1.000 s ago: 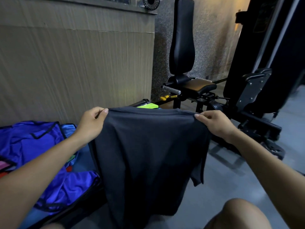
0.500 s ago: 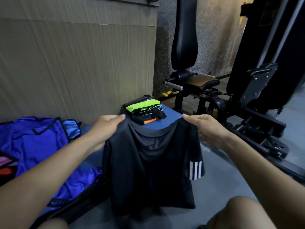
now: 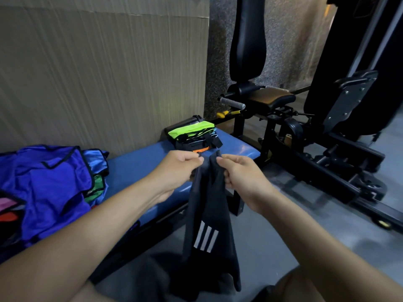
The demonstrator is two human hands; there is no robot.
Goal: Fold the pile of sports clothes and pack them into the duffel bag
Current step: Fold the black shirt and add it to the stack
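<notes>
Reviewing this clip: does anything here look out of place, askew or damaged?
Nothing stands out. Both the left hand and right hand pinch the black shirt, which hangs folded lengthwise over the floor. The unfolded blue garments lie heaped on the blue bench, as expected mid-task.

dim indoor light | warm glow top right | wide-angle bend at edges | slight softness overall

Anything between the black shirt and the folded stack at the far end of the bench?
Nothing visible. Both hands, left hand and right hand, pinch the black shirt in the air; bare blue bench lies between it and the folded stack.
</notes>
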